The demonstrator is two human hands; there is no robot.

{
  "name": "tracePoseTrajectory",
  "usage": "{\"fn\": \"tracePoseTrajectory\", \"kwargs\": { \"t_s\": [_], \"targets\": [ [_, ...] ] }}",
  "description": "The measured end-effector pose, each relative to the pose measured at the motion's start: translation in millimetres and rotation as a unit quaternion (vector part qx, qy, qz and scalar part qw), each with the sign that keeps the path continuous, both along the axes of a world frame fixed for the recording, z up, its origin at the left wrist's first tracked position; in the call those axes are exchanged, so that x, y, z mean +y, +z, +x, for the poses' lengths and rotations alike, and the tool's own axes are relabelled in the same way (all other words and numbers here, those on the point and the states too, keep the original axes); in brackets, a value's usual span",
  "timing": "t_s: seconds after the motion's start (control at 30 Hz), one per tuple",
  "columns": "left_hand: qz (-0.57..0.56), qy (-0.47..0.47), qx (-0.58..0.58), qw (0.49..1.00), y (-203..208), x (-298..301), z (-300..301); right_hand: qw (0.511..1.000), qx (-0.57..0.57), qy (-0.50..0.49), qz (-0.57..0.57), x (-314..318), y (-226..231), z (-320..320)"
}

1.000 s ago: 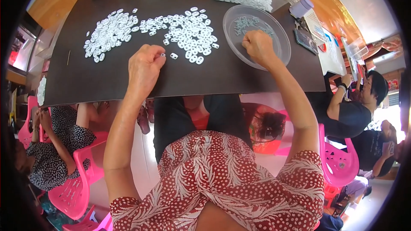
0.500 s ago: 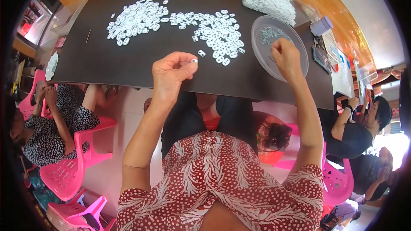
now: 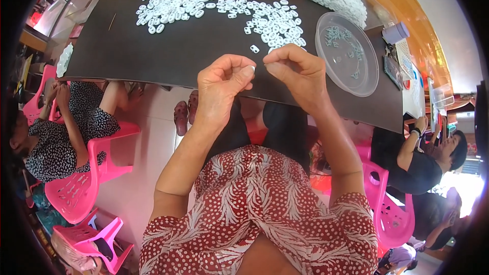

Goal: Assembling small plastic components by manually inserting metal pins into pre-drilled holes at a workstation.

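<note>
My left hand (image 3: 223,84) pinches a small white plastic piece (image 3: 253,68) between thumb and forefinger, over the near edge of the dark table. Facing it, my right hand (image 3: 304,77) has thumb and forefinger pressed together. Whatever sits in that pinch is too small to make out. Beyond the hands lie two loose piles of white oval pieces with holes, a left pile (image 3: 175,4) and a right pile (image 3: 275,23). One stray white piece (image 3: 254,49) rests just past my fingertips. To the right, a round clear plastic lid (image 3: 342,66) holds many tiny grey metal parts (image 3: 336,35).
A clear bin full of white pieces (image 3: 338,0) stands at the far right, near a purple-topped container (image 3: 396,32) and a phone (image 3: 392,71). A thin stick (image 3: 111,21) lies at left. People sit on both sides; a pink chair (image 3: 94,173) is at left.
My right hand has left the round lid and come left, close to my left hand. The left hand still holds the white piece. The view has shifted slightly.
</note>
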State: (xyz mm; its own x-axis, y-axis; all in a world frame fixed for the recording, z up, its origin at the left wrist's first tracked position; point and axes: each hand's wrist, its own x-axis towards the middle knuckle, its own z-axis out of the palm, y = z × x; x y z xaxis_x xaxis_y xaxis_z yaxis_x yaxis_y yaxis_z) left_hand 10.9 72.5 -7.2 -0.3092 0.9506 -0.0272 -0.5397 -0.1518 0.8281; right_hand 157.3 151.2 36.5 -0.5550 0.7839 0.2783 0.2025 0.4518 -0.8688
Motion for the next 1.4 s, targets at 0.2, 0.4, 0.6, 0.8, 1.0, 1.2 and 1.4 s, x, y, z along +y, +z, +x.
{"fn": "tracePoseTrajectory", "kwargs": {
  "t_s": [0.2, 0.4, 0.6, 0.8, 1.0, 1.2, 1.4],
  "targets": [
    [0.001, -0.025, 0.052, 0.998, -4, -4, 2, 0.997, 0.008, -0.020, -0.080, -13, -8, -6],
    [0.046, 0.056, 0.199, 0.977, -9, -4, -4, 0.993, 0.054, -0.059, -0.085, -25, -18, -12],
    [0.073, 0.045, 0.301, 0.950, -11, -5, -8, 0.990, 0.064, -0.062, -0.113, -29, -20, -17],
    [0.046, 0.025, 0.172, 0.984, -19, -3, -3, 0.988, 0.088, -0.064, -0.105, -37, -25, -20],
    [0.034, -0.002, 0.043, 0.998, -16, -8, 1, 0.984, 0.108, -0.068, -0.125, -39, -25, -21],
    [0.039, 0.022, 0.069, 0.997, -18, -10, -2, 0.986, 0.095, -0.057, -0.123, -37, -26, -19],
    [0.026, 0.048, 0.156, 0.986, -17, -12, -4, 0.991, 0.031, -0.051, -0.122, -36, -25, -17]
  ]
}}
